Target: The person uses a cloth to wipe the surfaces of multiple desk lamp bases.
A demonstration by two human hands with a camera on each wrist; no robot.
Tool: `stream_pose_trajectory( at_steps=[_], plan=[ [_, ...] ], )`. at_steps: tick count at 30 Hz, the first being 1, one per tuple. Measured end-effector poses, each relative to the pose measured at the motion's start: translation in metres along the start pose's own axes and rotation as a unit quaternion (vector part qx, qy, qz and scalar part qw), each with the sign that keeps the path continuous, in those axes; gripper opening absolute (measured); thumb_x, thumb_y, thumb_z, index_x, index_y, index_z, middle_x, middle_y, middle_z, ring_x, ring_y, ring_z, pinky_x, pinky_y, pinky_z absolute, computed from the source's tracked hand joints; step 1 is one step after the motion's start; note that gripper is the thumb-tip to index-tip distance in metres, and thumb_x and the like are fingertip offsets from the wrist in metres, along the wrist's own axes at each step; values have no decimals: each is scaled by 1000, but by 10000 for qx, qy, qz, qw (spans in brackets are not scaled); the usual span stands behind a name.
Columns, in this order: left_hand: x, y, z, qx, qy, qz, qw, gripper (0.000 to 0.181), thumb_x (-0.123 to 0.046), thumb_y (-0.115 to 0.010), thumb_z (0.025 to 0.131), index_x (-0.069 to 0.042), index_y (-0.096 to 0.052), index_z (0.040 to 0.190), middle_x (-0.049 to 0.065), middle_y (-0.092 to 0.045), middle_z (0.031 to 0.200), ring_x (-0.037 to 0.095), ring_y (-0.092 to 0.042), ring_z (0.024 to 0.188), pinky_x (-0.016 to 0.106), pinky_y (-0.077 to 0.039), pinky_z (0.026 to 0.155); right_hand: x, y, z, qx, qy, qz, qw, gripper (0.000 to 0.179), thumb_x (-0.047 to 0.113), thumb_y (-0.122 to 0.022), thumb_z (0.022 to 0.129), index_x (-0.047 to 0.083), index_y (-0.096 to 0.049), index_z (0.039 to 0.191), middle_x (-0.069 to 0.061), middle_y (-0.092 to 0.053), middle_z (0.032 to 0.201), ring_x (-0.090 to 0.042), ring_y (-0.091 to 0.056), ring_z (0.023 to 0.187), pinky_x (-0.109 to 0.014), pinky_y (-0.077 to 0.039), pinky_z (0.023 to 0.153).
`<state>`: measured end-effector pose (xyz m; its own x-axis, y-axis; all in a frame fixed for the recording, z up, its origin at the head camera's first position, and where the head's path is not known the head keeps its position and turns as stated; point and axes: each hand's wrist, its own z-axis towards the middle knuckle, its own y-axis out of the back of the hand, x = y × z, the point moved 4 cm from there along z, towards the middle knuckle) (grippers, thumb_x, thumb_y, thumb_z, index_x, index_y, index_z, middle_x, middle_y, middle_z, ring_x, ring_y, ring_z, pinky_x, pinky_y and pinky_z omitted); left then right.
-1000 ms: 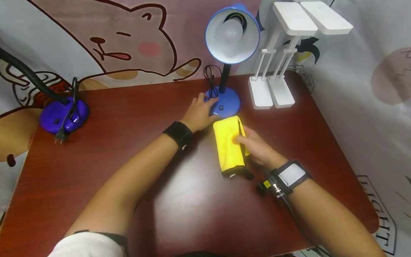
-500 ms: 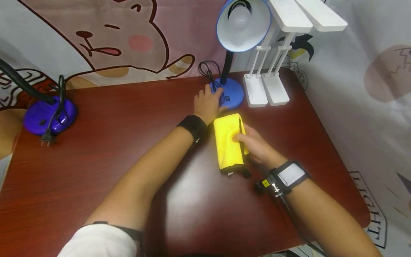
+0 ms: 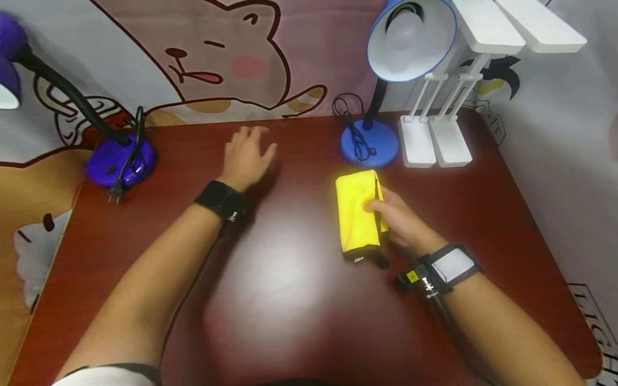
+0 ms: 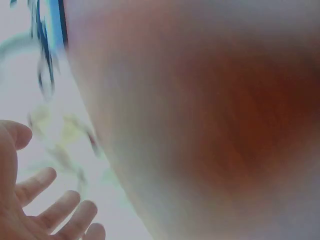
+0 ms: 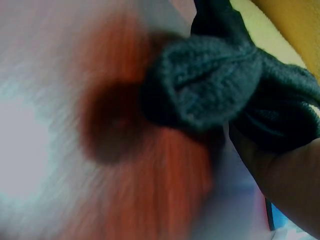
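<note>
My right hand point(image 3: 403, 221) grips a folded yellow cloth point(image 3: 358, 212) with dark edging, thumb on its front face. The right wrist view shows the cloth's dark edging point(image 5: 210, 82) bunched up close to the camera. Off to the left, my left hand point(image 3: 245, 156) is above the table with its fingers spread and nothing in them; the left wrist view has the same loose fingers point(image 4: 60, 210). Behind the cloth stands a blue desk lamp point(image 3: 369, 145), its cord coiled on the base. At the far left is a purple desk lamp point(image 3: 120, 161) with a black neck, its plug hanging over the base.
Two white desk lamps point(image 3: 434, 142) stand side by side right of the blue one, close to the right wall. The brown table point(image 3: 270, 321) carries everything, its back edge against a cartoon-printed wall covering point(image 3: 217, 69).
My left hand has left the blue lamp's base and swung left toward the purple lamp. My right hand keeps its grip on the yellow cloth. The head view has shifted left.
</note>
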<state>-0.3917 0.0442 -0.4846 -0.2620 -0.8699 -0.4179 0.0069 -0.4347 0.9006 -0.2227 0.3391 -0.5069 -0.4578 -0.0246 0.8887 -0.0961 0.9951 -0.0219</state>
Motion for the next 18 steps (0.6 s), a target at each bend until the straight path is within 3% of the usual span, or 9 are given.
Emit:
stream_pose_trajectory(
  at_steps=[2,5,9,13,18],
  plan=[
    [47,25,-4,-279,482,114,9984,55,-49,-50,99,-16,-48,144,21,-47,143,43,-44,131,60,-35,101,3,-2,0,-5,75,-74,9999,51,9,-50,93,8,-38,142,-6,-64,98,-20,-67,81,-35,-59,70],
    [119,60,-16,-489,1331,310,9894,68,-55,-46,98,-12,-39,150,28,-36,150,51,-36,135,68,-29,103,7,-7,0,34,139,-283,9995,50,9,-51,92,6,-39,140,-6,-63,99,-19,-67,81,-32,-58,68],
    [197,89,-39,-303,2329,499,9708,91,-68,-41,92,-9,-18,158,37,-20,154,59,-24,139,74,-23,105,9,-13,4,23,158,-578,9982,48,11,-52,91,6,-42,138,-7,-61,99,-18,-66,76,-26,-53,56],
    [239,99,-55,76,2739,549,9602,110,-80,-38,85,-7,-2,160,42,-10,155,62,-15,142,75,-21,107,9,-17,7,52,83,-531,9985,49,10,-51,92,7,-40,140,-10,-61,103,-20,-66,77,-28,-55,58],
    [262,102,-63,548,2726,319,9600,114,-83,-35,85,-9,9,159,39,5,159,62,-1,145,76,-16,110,10,-21,8,94,30,-561,9984,54,10,-51,93,7,-37,144,-12,-59,107,-21,-66,82,-33,-58,68]
  ],
)
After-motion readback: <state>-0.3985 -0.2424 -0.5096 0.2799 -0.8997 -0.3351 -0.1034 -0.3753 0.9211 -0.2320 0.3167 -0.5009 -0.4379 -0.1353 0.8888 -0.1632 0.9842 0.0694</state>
